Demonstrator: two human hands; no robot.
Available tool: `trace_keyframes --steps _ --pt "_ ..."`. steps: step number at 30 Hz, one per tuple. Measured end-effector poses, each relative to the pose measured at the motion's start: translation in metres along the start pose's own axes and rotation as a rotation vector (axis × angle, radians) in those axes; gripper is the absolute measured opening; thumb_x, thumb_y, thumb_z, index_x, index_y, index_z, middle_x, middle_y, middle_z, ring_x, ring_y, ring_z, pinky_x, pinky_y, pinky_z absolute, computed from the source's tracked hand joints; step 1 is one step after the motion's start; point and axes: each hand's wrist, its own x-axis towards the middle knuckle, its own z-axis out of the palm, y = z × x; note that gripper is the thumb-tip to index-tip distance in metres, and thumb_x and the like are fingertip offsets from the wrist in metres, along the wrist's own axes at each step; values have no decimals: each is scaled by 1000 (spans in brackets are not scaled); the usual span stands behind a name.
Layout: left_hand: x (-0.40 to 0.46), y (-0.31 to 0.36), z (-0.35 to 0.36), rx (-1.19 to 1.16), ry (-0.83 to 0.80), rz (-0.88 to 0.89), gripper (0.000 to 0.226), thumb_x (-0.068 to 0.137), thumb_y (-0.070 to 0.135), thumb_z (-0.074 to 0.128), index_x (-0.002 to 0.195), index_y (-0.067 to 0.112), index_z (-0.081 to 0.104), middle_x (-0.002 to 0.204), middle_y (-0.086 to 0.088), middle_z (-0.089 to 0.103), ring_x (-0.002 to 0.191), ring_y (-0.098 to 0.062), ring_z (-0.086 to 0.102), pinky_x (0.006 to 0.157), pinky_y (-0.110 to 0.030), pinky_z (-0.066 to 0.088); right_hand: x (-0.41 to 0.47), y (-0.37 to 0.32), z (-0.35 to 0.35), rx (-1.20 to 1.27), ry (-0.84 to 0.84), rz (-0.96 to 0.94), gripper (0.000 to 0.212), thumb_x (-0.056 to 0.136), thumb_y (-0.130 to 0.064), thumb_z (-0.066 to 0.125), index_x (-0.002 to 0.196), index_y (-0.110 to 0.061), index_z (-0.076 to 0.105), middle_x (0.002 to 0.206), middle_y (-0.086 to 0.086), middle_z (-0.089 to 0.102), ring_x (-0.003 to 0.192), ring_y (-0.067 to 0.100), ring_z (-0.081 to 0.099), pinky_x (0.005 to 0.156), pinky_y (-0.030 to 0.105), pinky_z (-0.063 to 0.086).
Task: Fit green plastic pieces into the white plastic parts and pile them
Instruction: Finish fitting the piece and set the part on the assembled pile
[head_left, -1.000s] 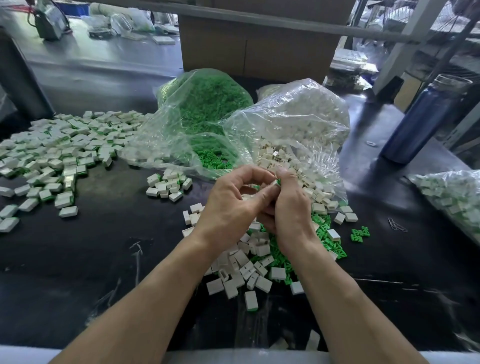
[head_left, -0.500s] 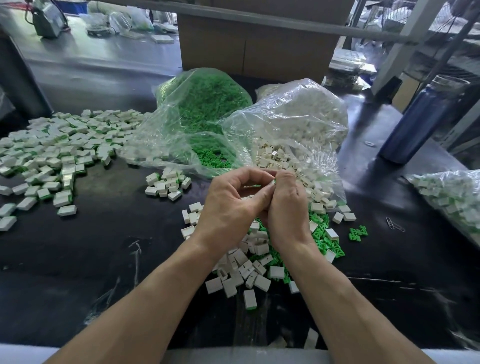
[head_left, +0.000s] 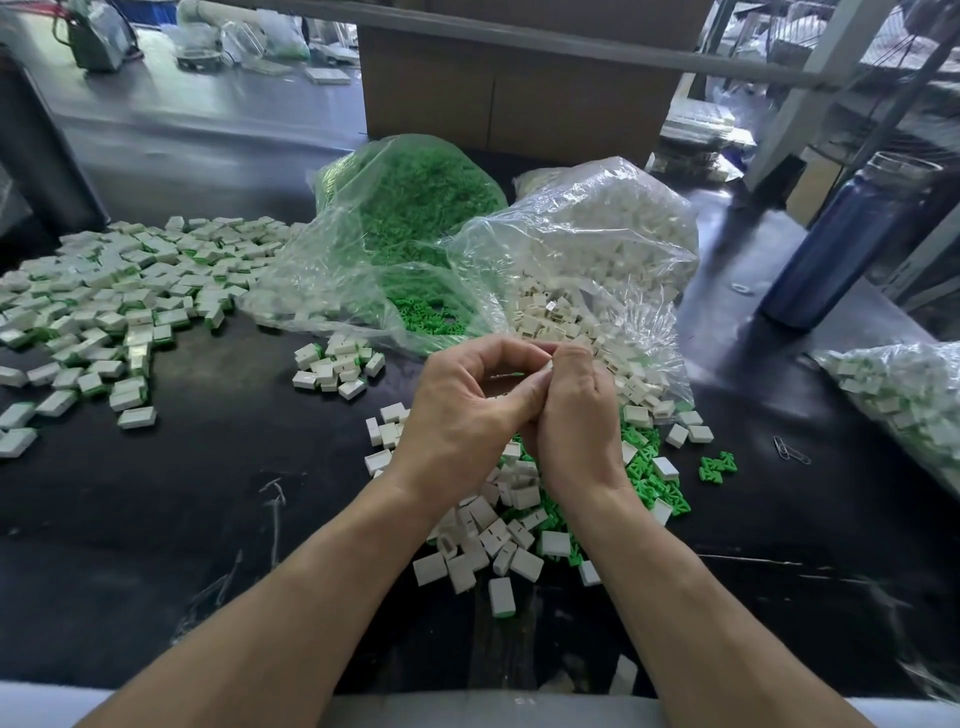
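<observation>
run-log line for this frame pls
phase: fitting | left hand: pinching small white plastic part | right hand: pinching same part | big finished pile: far left

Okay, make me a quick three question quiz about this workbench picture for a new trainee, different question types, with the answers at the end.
1. True or false: the bag of green pieces lies to the left of the bag of white parts.
2. Multiple choice: the blue bottle stands A) far right, B) far left, C) between the bags.
3. Fill in: both hands, the left hand and the right hand, meet above the loose ____ of white parts and green pieces.

Key: 1 true; 2 A; 3 pile.
</observation>
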Motion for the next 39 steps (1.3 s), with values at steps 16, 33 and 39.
trace_keyframes --steps 16,33,39 --pt "10 -5 -17 123 145 24 7 93 16 77 100 15 76 86 7 75 74 -3 67 69 -19 54 6 -7 -23 -227 -64 -199 13 107 -24 62 104 -15 71 86 -1 67 68 7 58 56 17 46" --pt "19 -5 -60 665 165 -328 15 97 26 73 85 34 75 73 19 69 68 2 66 56 -17 50 10 4 -30 -643 11 -241 19 104 -27 68 87 -35 66 81 -21 68 78 -5 63 64 14 52" --pt "26 -4 -87 895 382 -292 16 91 18 75 83 32 75 87 11 75 87 -20 71 85 -41 59 13 1 -35 -820 14 -145 12 104 -32 66 93 -28 71 81 -12 69 78 10 67 79 43 61"
